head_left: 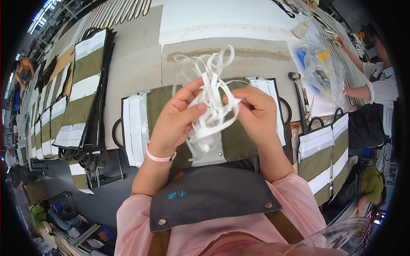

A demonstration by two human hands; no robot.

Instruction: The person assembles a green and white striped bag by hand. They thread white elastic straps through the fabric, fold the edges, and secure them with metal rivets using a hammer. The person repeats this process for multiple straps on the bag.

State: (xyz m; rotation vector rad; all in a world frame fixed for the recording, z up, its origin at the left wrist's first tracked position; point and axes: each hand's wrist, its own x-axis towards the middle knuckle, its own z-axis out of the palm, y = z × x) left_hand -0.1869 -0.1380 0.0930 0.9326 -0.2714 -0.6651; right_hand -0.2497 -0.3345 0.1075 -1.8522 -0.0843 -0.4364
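A loose tangle of narrow white strips (pixel 210 91) is held up in front of me between both hands. My left hand (pixel 181 112) is closed round its left side, with thumb and fingers pressing the strips. On the other side my right hand (pixel 255 107) pinches the edge of the tangle between thumb and fingertips. Below lies an olive-green and white fabric panel (pixel 241 147) with dark edging and black loop handles at both sides. The strips and my hands cover much of its middle.
Stacked olive-and-white panels (pixel 91 70) stand at the left, and more panels (pixel 317 160) hang over the table edge at right. A hammer (pixel 299 96) lies right of my work, near a clear plastic bag (pixel 326 77) and a small bottle (pixel 300 30). Another person's arm (pixel 358 92) reaches in there.
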